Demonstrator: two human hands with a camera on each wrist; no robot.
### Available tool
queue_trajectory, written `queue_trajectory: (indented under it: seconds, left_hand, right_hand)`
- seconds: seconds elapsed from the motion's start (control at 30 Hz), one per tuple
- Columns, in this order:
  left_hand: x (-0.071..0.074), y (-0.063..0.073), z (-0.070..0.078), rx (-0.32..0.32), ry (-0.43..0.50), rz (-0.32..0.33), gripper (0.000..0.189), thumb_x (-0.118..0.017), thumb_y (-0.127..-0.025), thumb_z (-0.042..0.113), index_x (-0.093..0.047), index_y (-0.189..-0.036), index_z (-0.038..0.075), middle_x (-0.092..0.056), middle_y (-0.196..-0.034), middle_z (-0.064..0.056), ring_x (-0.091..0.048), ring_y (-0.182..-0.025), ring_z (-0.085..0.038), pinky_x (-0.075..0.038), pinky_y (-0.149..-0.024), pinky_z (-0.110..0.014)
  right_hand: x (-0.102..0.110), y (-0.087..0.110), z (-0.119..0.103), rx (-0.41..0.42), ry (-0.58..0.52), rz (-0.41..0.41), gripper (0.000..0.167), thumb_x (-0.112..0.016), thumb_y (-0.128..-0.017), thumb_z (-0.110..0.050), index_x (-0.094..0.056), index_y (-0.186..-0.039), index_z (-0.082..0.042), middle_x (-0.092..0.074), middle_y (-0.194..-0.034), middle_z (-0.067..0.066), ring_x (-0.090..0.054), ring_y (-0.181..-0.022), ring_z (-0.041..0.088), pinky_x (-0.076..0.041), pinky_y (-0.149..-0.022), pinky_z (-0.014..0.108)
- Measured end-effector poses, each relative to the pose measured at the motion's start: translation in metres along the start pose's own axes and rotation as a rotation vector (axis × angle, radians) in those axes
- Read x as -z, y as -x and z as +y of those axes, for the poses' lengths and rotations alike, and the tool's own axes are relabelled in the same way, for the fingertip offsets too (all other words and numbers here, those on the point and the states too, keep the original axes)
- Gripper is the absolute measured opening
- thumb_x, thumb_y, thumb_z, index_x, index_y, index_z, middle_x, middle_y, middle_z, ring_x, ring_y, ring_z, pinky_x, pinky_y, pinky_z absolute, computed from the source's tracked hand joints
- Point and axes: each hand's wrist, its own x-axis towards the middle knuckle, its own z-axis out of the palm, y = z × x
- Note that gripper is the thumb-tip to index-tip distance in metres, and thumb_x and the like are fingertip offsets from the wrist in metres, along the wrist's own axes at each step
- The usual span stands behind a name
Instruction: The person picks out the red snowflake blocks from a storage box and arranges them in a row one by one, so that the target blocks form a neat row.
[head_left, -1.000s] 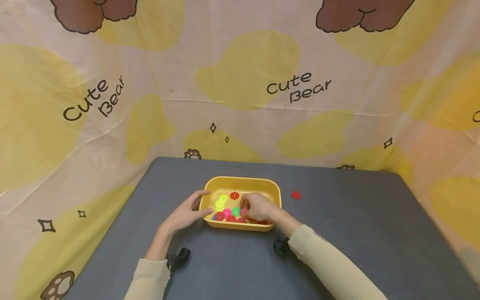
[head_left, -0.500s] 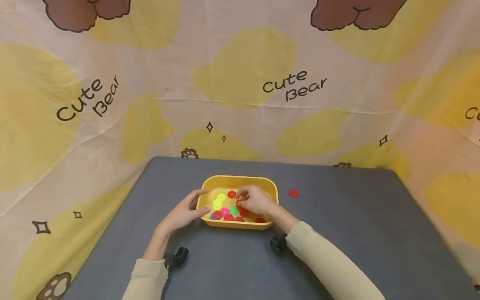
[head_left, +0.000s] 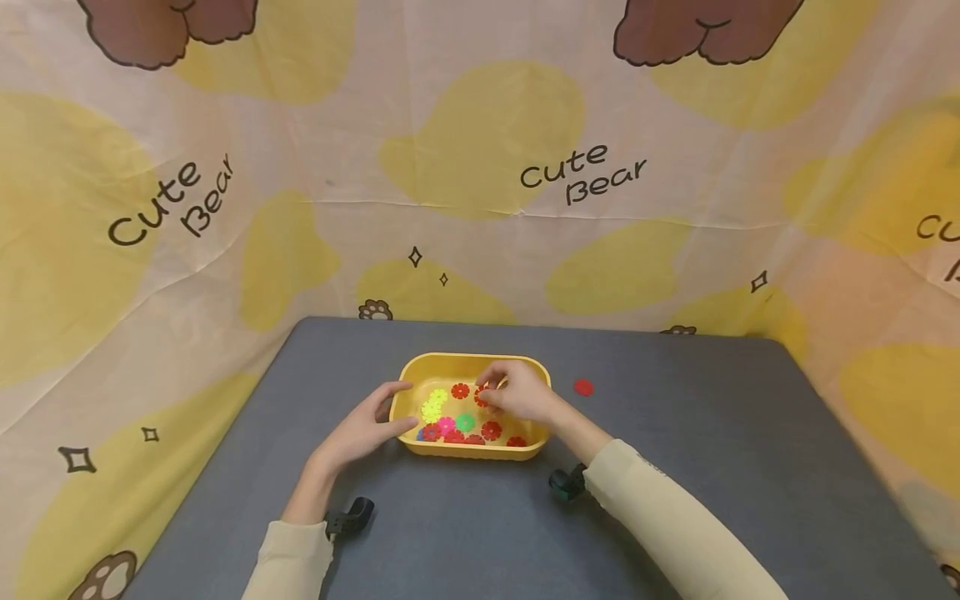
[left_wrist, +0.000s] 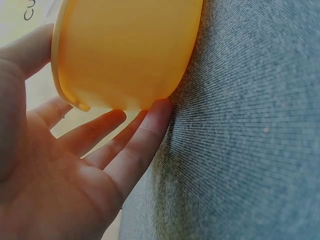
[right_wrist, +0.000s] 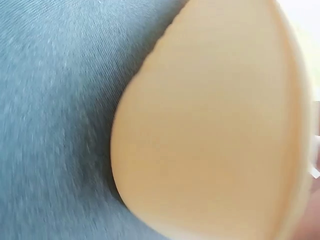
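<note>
The yellow plastic tray (head_left: 472,451) stands on the table with several snowflake building discs in it. My left hand (head_left: 365,432) holds the tray's left end, thumb and forefinger at its rim. In the left wrist view the other fingers (left_wrist: 137,145) touch the tray's outer wall. Over the tray's right half, my right hand (head_left: 519,392) pinches a red snowflake disc (head_left: 481,397), partly hidden by the fingertips. Below it lie a green disc (head_left: 465,422) and another red disc (head_left: 491,431). The right wrist view shows mostly the tray's outer wall (right_wrist: 200,130).
Yellow discs (head_left: 432,408) cluster at the tray's left, with a pink disc (head_left: 446,426) nearby. A single red disc (head_left: 583,387) lies on the grey table (head_left: 465,533), right of the tray. A printed cloth (head_left: 465,150) hangs behind and beside the table.
My right hand has risen from the tray's lower part toward its far side, carrying a red disc and uncovering discs beneath. My left hand keeps its place on the tray.
</note>
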Motion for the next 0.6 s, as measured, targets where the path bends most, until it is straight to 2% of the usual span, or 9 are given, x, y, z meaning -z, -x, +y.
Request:
queue_trajectory:
  seconds: [0.1, 0.27, 0.37, 0.6]
  left_hand:
    - [0.001, 0.000, 0.001, -0.003, 0.003, 0.005, 0.068, -0.075, -0.093, 0.037, -0.043, -0.150, 0.017, -0.035, -0.159, -0.016, -0.039, -0.143, -0.046, -0.041, -0.107, -0.061]
    - [0.001, -0.001, 0.001, -0.003, 0.006, 0.006, 0.069, -0.075, -0.093, 0.037, -0.042, -0.151, 0.018, -0.035, -0.159, -0.015, -0.040, -0.142, -0.046, -0.042, -0.106, -0.061]
    - [0.000, -0.002, 0.000, 0.004, -0.005, 0.005, 0.069, -0.075, -0.093, 0.038, -0.042, -0.151, 0.019, -0.035, -0.159, -0.015, -0.040, -0.142, -0.045, -0.042, -0.107, -0.061]
    - [-0.001, -0.001, -0.002, 0.013, 0.000, 0.002, 0.069, -0.075, -0.092, 0.040, -0.042, -0.150, 0.020, -0.034, -0.160, -0.013, -0.039, -0.144, -0.044, -0.041, -0.108, -0.060]
  right_hand:
    - [0.009, 0.005, -0.004, -0.016, -0.031, -0.009, 0.016, -0.072, -0.091, -0.001, -0.069, -0.106, 0.001, -0.063, -0.085, 0.011, -0.071, -0.071, 0.025, -0.061, -0.070, 0.040]
    - [0.026, 0.015, -0.004, -0.024, -0.046, -0.009, 0.024, -0.074, -0.089, -0.002, -0.068, -0.113, -0.004, -0.060, -0.095, 0.013, -0.073, -0.079, 0.027, -0.058, -0.080, 0.056]
    - [0.037, 0.022, -0.002, -0.033, -0.050, 0.001, 0.025, -0.075, -0.089, -0.003, -0.068, -0.114, -0.004, -0.059, -0.097, 0.014, -0.072, -0.081, 0.027, -0.058, -0.081, 0.056]
    - [0.068, 0.041, 0.012, -0.041, 0.005, 0.071, 0.027, -0.075, -0.089, -0.002, -0.068, -0.115, -0.001, -0.063, -0.096, 0.012, -0.071, -0.079, 0.024, -0.061, -0.076, 0.045]
